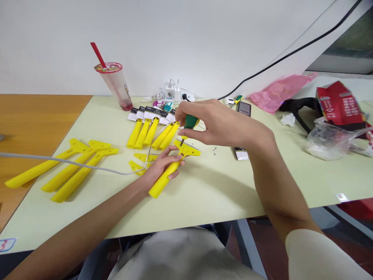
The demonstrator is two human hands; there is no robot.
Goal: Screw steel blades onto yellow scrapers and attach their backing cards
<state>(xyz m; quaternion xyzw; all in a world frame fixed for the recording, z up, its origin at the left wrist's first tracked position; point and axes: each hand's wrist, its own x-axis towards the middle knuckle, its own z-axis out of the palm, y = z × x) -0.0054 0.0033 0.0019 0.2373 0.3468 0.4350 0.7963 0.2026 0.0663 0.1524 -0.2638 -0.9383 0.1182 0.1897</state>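
My left hand (163, 165) is wrapped round the handle of a yellow scraper (164, 179), just above the table. A metal blade edge shows along the scraper's wide head. From above, my right hand (204, 118) grips a green and yellow screwdriver (190, 121) by its handle. The screwdriver's shaft points down onto the scraper head; whether its tip sits in a screw is too small to tell. Beside my left hand lie loose yellow head plates (144, 157), partly hidden by the hand. Several tiny screws (215, 151) are scattered to the right of the scraper head.
Yellow scraper bodies (78, 171) lie at the left, with a grey cable (96, 167) crossing over them. Yellow handles with black-and-white cards (150, 132) lie behind. A tall cup (116, 89) with a red straw stands at the back. Pink bag (279, 93) and red packet (339, 103) are right.
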